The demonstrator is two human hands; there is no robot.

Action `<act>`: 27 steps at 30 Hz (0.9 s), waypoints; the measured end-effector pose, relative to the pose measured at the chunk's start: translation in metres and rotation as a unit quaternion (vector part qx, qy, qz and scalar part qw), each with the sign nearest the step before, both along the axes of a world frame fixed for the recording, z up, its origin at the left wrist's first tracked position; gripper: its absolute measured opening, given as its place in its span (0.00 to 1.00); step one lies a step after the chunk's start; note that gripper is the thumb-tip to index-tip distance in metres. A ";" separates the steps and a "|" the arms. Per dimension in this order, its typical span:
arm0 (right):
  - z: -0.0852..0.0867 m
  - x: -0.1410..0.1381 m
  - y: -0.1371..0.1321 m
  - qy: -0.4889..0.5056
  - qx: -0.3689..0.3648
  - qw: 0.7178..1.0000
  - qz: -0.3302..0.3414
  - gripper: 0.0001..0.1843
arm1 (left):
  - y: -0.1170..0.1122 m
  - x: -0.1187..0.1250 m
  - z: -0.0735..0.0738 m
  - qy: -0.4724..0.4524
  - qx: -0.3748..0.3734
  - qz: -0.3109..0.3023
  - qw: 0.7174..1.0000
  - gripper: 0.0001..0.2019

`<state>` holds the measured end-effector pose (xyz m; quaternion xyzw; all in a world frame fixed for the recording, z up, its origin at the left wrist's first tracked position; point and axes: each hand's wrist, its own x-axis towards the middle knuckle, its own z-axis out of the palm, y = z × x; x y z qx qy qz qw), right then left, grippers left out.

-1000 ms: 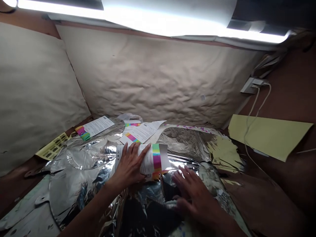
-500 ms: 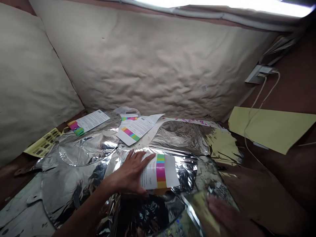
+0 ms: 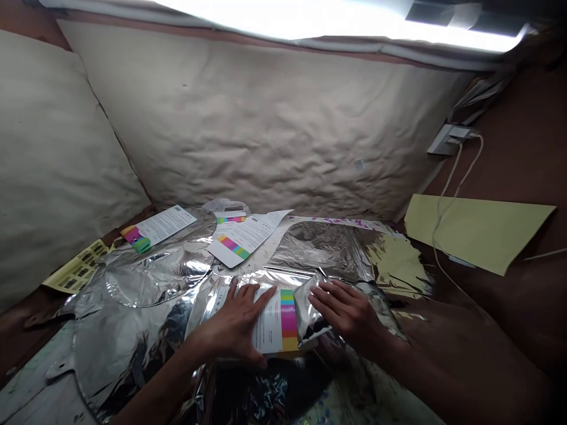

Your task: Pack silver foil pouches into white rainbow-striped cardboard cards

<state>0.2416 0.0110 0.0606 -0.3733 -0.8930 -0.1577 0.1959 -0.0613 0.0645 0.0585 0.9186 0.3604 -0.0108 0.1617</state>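
Observation:
A white printed card (image 3: 269, 330) with a striped coloured band lies on silver foil (image 3: 172, 330) in the middle of the work surface. My left hand (image 3: 237, 321) rests across the card's left part, its fingers spread and thumb at the near edge. A silver foil flap (image 3: 305, 301) covers the card's right end. On this flap lies my right hand (image 3: 348, 310), palm down with fingers stretched out. The part of the flap under that hand is hidden.
Behind the hands lie another striped card (image 3: 248, 236) and, farther left, a third card (image 3: 163, 227). A yellow label sheet (image 3: 80, 265) sits at the left edge. At the right are a yellow sheet (image 3: 478, 230) and white cables (image 3: 436, 236) from a wall socket (image 3: 452, 139).
My right hand has moved from the lower right up and left onto the card's right end, which foil now covers. My left hand keeps its place on the card. The view has tilted up slightly.

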 end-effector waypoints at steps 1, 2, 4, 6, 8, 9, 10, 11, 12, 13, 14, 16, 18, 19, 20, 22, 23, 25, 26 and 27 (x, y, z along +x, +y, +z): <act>0.000 0.002 0.006 0.014 -0.008 1.000 0.009 0.21 | 0.001 -0.002 0.000 -0.001 -0.007 0.004 1.000 0.64; -0.001 0.004 0.011 0.024 -0.017 0.999 0.018 0.21 | 0.003 -0.004 0.000 -0.006 -0.019 0.004 1.000 0.64; -0.004 0.008 0.018 0.030 -0.022 0.999 0.032 0.22 | 0.005 -0.007 -0.001 -0.020 -0.040 0.006 0.999 0.63; -0.009 0.005 0.021 0.018 -0.015 0.999 0.046 0.23 | 0.004 -0.007 -0.001 -0.033 -0.040 0.018 0.998 0.64; -0.014 -0.004 0.019 0.009 -0.014 0.998 0.056 0.23 | 0.002 -0.004 -0.003 -0.038 -0.027 0.034 0.998 0.65; -0.015 -0.010 0.018 0.007 -0.023 0.998 0.059 0.23 | 0.001 -0.002 -0.003 -0.040 -0.019 0.039 0.998 0.65; -0.015 -0.015 0.015 0.007 -0.040 0.997 0.059 0.23 | 0.000 0.001 -0.004 -0.041 -0.008 0.042 0.998 0.65; -0.014 -0.020 0.013 0.008 -0.064 0.997 0.052 0.25 | 0.000 0.003 -0.005 -0.042 0.007 0.047 0.998 0.65; -0.012 -0.022 0.010 0.014 -0.091 0.995 0.037 0.26 | 0.000 0.005 -0.007 -0.045 0.026 0.052 0.997 0.64; -0.010 -0.021 0.008 0.027 -0.124 0.992 0.016 0.29 | 0.000 0.007 -0.008 -0.047 0.050 0.060 0.996 0.64; -0.007 -0.018 0.005 0.051 -0.161 0.986 -0.007 0.31 | 0.000 0.008 -0.010 -0.050 0.076 0.069 0.993 0.63; -0.003 -0.006 0.002 0.144 -0.244 0.957 -0.053 0.35 | 0.001 0.009 -0.014 -0.057 0.131 0.091 0.985 0.63; -0.004 0.006 0.003 0.300 -0.322 0.892 -0.106 0.32 | 0.002 0.010 -0.017 -0.063 0.182 0.108 0.975 0.62; -0.006 0.009 0.005 0.377 -0.355 0.845 -0.134 0.28 | 0.002 0.011 -0.017 -0.066 0.204 0.114 0.970 0.62; -0.009 0.010 0.008 0.444 -0.379 0.796 -0.160 0.25 | 0.002 0.013 -0.016 -0.068 0.223 0.115 0.966 0.61; -0.016 0.001 0.015 0.520 -0.420 0.719 -0.188 0.23 | 0.000 0.017 -0.013 -0.069 0.250 0.111 0.959 0.59; -0.019 -0.007 0.019 0.533 -0.446 0.696 -0.181 0.23 | -0.001 0.020 -0.012 -0.070 0.260 0.107 0.957 0.58; -0.020 -0.026 0.027 0.533 -0.509 0.663 -0.130 0.23 | -0.003 0.023 -0.010 -0.071 0.274 0.101 0.954 0.57; -0.019 -0.035 0.031 0.526 -0.540 0.649 -0.095 0.23 | -0.003 0.024 -0.009 -0.071 0.278 0.098 0.953 0.56; -0.016 -0.042 0.034 0.515 -0.571 0.637 -0.060 0.23 | -0.004 0.025 -0.009 -0.071 0.282 0.094 0.952 0.55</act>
